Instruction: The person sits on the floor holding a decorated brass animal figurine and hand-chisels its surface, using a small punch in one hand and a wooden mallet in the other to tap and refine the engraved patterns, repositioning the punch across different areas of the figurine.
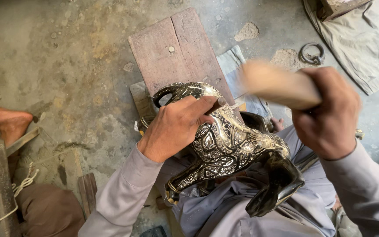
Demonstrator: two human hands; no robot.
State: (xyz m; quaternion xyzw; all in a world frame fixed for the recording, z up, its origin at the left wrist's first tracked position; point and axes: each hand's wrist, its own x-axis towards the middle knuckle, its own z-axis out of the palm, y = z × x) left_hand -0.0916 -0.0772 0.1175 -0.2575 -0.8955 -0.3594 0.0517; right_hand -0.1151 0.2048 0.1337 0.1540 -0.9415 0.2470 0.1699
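Down on the stained concrete floor (66,57), a reddish wooden plank (176,48) runs away from the worker, and across the grey-clothed lap lies the big piece: an ornate metal animal figure (229,145), black and silver with dense engraved patterning, lying on its side, curved head end up by the plank, dark legs hanging toward the knees. The left hand (176,127) is clamped over the figure's upper body, fingers wrapped across the engraved back, thumb end pressing near the neck. The right hand (330,116) is clenched tight round a pale wooden handle (277,85), blurred, raised above the figure and not touching it. Far left, another person's bare foot (7,120) rests on the floor. Upper right, a small metal ring (311,53) lies beside a crumpled grey cloth (365,39).
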